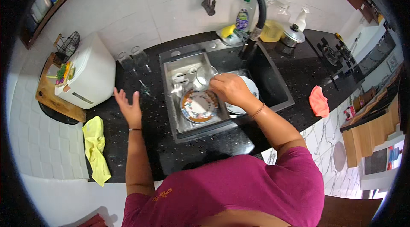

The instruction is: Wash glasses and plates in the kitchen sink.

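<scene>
My right hand point(232, 89) is over the middle of the sink point(224, 126), its fingers closed on a clear drinking glass point(205, 76). The glass is tilted above a steel drainer insert point(177, 128) in the sink's left side. Below it, a plate with a patterned orange and blue rim point(199, 107) lies in the insert. White plates point(251, 87) stand in the black basin, partly hidden by my right hand and forearm. My left hand point(129, 107) hangs over the counter left of the sink, fingers spread and holding nothing. Beyond it are stemmed glasses point(140, 56), apparently resting upside down.
A white bin-like container point(93, 76) stands at left, near a wooden board point(61, 99) and a yellow cloth point(96, 150). A black faucet point(261, 9) arches over the sink. Behind are a dish soap bottle point(242, 17) and lidded pot point(292, 36). A pink cloth point(318, 102) lies right.
</scene>
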A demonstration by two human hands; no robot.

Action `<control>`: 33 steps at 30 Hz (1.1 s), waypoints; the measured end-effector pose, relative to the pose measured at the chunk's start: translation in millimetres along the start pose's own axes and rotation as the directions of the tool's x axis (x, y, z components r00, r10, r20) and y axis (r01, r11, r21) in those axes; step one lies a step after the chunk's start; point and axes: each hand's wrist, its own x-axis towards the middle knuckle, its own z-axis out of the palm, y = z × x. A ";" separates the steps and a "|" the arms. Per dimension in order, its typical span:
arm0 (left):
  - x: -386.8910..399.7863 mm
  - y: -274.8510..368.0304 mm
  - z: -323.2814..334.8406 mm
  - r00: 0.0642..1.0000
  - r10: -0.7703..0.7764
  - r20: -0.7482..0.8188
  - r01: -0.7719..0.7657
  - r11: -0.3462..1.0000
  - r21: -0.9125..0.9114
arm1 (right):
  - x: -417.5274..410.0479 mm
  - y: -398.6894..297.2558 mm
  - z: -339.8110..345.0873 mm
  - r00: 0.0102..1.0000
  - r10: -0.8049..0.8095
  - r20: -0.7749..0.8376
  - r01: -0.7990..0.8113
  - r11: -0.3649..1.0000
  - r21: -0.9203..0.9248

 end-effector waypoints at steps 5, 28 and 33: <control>-37.2 49.4 0.2 0.994 0.082 0.067 -0.081 0.997 -0.018 | -64.0 23.5 -31.9 0.994 0.099 0.048 -0.098 0.995 -0.026; -195.3 105.7 266.2 0.663 -0.564 0.492 0.725 0.648 -0.233 | -120.0 156.6 29.3 0.577 0.609 0.544 -0.564 -0.185 0.805; -189.4 92.3 295.8 0.736 -0.455 0.502 0.621 0.749 -0.231 | -126.8 156.6 34.6 0.373 0.482 0.793 -0.355 -0.716 0.602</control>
